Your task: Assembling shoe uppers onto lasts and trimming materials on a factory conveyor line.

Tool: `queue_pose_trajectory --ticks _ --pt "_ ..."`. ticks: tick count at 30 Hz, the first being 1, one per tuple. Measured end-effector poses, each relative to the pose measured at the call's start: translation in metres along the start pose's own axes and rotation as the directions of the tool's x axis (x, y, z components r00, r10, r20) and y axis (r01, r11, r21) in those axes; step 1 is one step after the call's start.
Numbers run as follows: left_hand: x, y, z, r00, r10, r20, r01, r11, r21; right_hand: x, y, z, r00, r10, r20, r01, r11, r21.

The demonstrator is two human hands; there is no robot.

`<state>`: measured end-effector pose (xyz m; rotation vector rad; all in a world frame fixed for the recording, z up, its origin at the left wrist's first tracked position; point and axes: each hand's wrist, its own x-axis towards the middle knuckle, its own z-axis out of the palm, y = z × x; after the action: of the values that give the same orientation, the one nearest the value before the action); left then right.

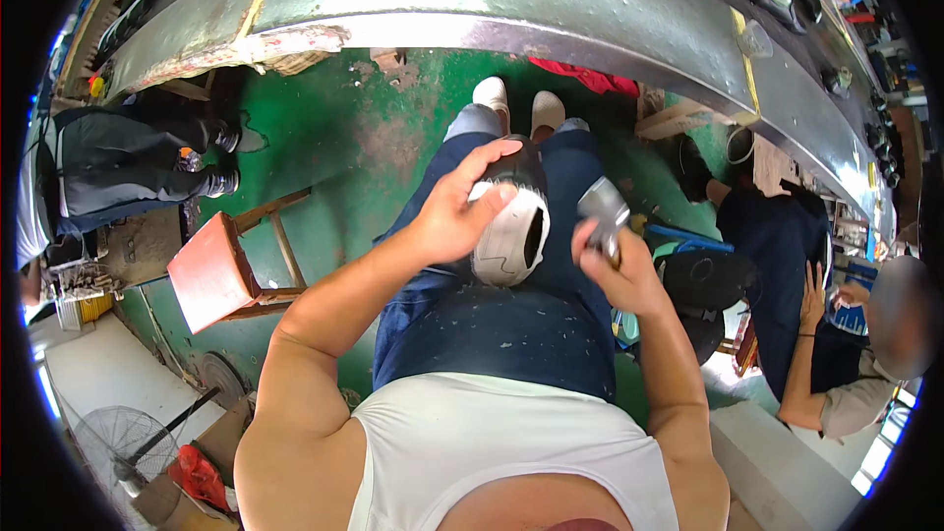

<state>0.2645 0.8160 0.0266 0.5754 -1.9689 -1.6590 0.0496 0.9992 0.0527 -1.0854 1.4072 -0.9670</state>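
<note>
A shoe [508, 241] with a cream back part and a dark far end lies across my lap, between my thighs. My left hand [464, 205] is closed on it, its fingers over the dark end and the thumb along the side. To the right of the shoe, my right hand [621, 270] grips a hammer by its handle. The shiny metal hammer head [604, 203] is raised beside the shoe, apart from it and a little blurred. Under the shoe is a dark blue apron [492, 334] with pale specks.
A long metal-edged bench [413, 0] curves across the far side. At left stands a wooden stool [211, 273] with a reddish seat; beyond it is a person in dark trousers [133, 162]. Another person [777, 275] sits close on the right. A fan [123, 442] stands at lower left.
</note>
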Motion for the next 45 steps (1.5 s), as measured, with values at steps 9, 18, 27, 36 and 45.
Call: queue_pose_trajectory --ticks 9,18,27,36,45 --pt "-0.032 0.02 0.03 0.971 0.237 -0.039 -0.218 0.937 0.272 0.059 0.017 0.043 0.87 -0.387 -0.307 0.463 0.855 0.232" --pt "-0.032 0.011 0.033 0.983 0.057 -0.174 0.016 0.922 0.388 0.081 -0.016 0.032 0.908 -0.283 -0.31 0.204 0.943 -0.264" --pt "-0.019 -0.039 0.033 0.946 -0.286 -0.156 0.309 0.939 0.151 0.084 0.064 0.015 0.873 -0.131 -0.47 -0.043 0.939 -0.341" --pt "0.009 -0.061 0.014 0.737 -0.481 0.475 0.657 0.676 -0.335 0.042 0.092 0.017 0.902 0.292 -0.319 -0.342 0.933 -0.114" --pt "-0.011 -0.083 0.041 0.783 -0.382 0.491 0.608 0.637 -0.474 -0.014 0.056 -0.013 0.867 0.393 -0.307 -0.466 0.858 -0.218"
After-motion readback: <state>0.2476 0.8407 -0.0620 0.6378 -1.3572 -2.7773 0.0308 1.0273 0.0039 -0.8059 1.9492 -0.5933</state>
